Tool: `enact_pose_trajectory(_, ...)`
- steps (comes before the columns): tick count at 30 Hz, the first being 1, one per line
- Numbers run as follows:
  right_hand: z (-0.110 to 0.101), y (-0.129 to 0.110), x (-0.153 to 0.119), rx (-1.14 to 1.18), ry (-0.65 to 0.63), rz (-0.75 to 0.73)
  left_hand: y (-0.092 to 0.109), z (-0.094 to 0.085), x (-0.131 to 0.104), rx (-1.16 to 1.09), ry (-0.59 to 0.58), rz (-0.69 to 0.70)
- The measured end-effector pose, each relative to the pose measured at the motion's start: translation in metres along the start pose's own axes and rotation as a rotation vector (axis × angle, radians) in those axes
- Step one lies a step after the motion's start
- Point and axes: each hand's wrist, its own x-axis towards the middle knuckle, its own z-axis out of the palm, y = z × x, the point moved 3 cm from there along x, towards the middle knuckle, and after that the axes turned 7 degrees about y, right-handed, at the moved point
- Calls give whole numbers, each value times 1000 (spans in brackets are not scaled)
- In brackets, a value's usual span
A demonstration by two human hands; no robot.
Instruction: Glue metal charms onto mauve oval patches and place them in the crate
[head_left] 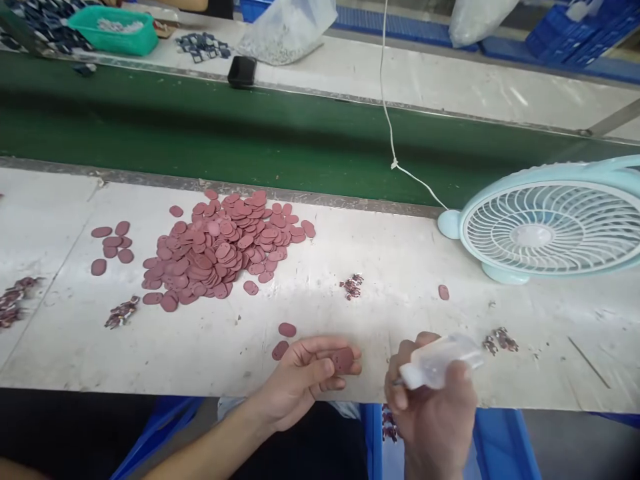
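My left hand (305, 380) pinches a dull red oval piece (343, 360) with small holes between thumb and fingers, just above the front edge of the white table. To its right, my right hand (435, 413) is closed round a translucent white squeeze bottle (440, 360), slightly blurred, its dark tip pointing left toward the oval. Two loose red ovals (287, 330) lie beside my left hand. Farther back sits a large heap of the same red ovals (215, 250). A small cluster of shiny brown-and-silver parts (352, 287) rests between the heap and my right hand.
A pale blue fan (535, 233) stands at the right, its white cord hanging from above. More small shiny parts (505, 340) and a thin stick (589, 362) lie right. Behind runs a green belt (200, 133); beyond it are a green tray (115, 40) and a plastic bag (290, 33).
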Motion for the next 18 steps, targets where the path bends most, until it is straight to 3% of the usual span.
enact_pose_trajectory(5, 21, 11, -18, -273, -41, -322, -1, 2, -2, 7, -17, 5)
enact_pose_trajectory(11, 25, 15, -16, -388, -70, -551, 0, 0, -2, 7, -3, 19)
enact_pose_trajectory(18, 23, 16, -15, -357, -84, -607, 1, 3, 0, -1, 0, 20)
